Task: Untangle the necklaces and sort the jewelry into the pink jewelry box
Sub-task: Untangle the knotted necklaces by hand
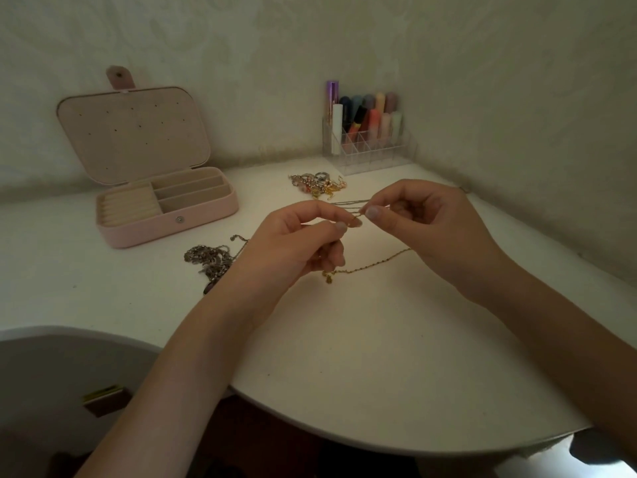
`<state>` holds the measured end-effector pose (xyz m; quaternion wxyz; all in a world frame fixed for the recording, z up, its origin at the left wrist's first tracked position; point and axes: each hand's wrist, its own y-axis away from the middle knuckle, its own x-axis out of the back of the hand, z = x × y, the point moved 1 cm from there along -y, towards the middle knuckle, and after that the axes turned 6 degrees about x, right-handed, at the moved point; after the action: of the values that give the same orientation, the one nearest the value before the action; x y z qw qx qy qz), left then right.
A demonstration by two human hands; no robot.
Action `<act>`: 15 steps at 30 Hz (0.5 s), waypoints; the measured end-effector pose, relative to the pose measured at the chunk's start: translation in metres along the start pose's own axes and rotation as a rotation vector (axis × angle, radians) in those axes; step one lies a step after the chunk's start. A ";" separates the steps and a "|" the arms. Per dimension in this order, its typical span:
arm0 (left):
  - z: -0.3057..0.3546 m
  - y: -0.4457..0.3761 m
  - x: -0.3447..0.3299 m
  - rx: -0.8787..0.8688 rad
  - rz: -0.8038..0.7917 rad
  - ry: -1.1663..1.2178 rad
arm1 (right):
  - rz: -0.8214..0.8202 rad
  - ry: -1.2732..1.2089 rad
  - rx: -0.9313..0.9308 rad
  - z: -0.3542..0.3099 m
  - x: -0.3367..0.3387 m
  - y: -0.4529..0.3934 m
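Because your left hand point(303, 236) and right hand point(417, 219) both pinch the thin gold necklace point(375, 263) close together above the table point(344, 357), you can work its knot, while the open pink jewelry box point(165, 201) waits at far left.

White tabletop point(362, 357) with a curved front edge, set into a corner formed by 2 pale, faintly patterned walls point(482, 81). Light was dim and even. A clear acrylic organizer point(370, 150) holding coloured tubes stood at the corner. Dark floor point(275, 443) showed below the table edge.
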<state>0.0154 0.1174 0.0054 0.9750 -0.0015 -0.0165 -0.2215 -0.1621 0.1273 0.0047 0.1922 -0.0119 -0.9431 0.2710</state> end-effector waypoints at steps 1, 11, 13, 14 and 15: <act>0.000 0.000 0.000 -0.001 0.001 -0.001 | 0.000 0.001 0.003 0.000 0.000 0.000; -0.002 -0.002 0.000 -0.011 0.036 -0.006 | 0.001 -0.005 0.028 0.001 0.001 -0.001; -0.002 -0.002 0.000 -0.014 0.046 -0.006 | -0.007 0.000 0.040 0.001 0.001 0.000; -0.002 -0.002 0.000 -0.014 0.054 -0.003 | -0.006 0.003 0.043 0.001 0.001 0.000; -0.002 -0.002 0.000 -0.013 0.062 0.003 | -0.004 0.007 0.043 0.000 0.001 0.000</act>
<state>0.0147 0.1156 0.0037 0.9814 -0.0081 -0.0136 -0.1915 -0.1634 0.1273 0.0050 0.1960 -0.0070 -0.9365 0.2907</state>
